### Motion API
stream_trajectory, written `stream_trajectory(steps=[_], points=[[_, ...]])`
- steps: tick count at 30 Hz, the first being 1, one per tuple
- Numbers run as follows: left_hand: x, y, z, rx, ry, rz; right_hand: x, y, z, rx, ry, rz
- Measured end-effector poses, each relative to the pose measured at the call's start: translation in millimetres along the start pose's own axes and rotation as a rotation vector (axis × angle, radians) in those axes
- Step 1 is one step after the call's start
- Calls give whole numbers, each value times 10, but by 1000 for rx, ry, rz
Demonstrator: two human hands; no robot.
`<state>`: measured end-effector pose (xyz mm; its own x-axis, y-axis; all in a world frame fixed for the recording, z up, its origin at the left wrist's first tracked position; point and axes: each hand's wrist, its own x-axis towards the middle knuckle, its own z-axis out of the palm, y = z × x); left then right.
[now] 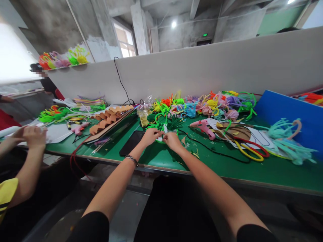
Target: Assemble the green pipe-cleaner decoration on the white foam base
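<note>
At the front of the green table (151, 158), my left hand (151, 136) and my right hand (172, 140) meet with fingertips pinched together. Between them is a green pipe-cleaner craft (174, 123), dark and bright green, with a small white bit (165, 128) at its middle. My fingers partly cover the spot they grip. A black phone (131, 143) lies flat just left of my left hand. To the right of my right hand a pink glue gun (205, 127) rests on the table, its black cord running toward me.
Colourful pipe-cleaner pieces (194, 106) are heaped along the grey partition (202, 70). Scissors with red and yellow handles (252, 153) and a turquoise pipe-cleaner bunch (290, 141) lie right, before a blue board (290, 114). At left, a co-worker's hands (34, 136) are raised near brown cut-outs (108, 119).
</note>
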<state>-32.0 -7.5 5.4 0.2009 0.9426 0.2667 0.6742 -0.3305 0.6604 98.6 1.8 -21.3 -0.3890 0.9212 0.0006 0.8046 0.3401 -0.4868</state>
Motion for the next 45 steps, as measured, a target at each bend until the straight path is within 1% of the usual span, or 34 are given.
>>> stream_trajectory(steps=[8,12,18,21,28,33,38,45], points=[[22,-25,-12,23,-16,-29,62,88,5,82,-36,-64],[25,-65,0,40,-23,-43,43,94,-8,105,-43,-60],[-94,-140,52,104,-51,-41,5,89,-23,116,-59,-35],[-157,-159,89,166,-41,-24,17,92,-12,120,-61,-40],[-220,-140,163,260,-8,17,26,90,21,125,-23,-22],[-268,-136,207,294,39,-1,15,84,20,138,-13,-5],[-284,-151,252,285,63,-17,4,56,-2,130,8,16],[-238,-189,281,225,47,-26,10,28,-10,120,111,9]])
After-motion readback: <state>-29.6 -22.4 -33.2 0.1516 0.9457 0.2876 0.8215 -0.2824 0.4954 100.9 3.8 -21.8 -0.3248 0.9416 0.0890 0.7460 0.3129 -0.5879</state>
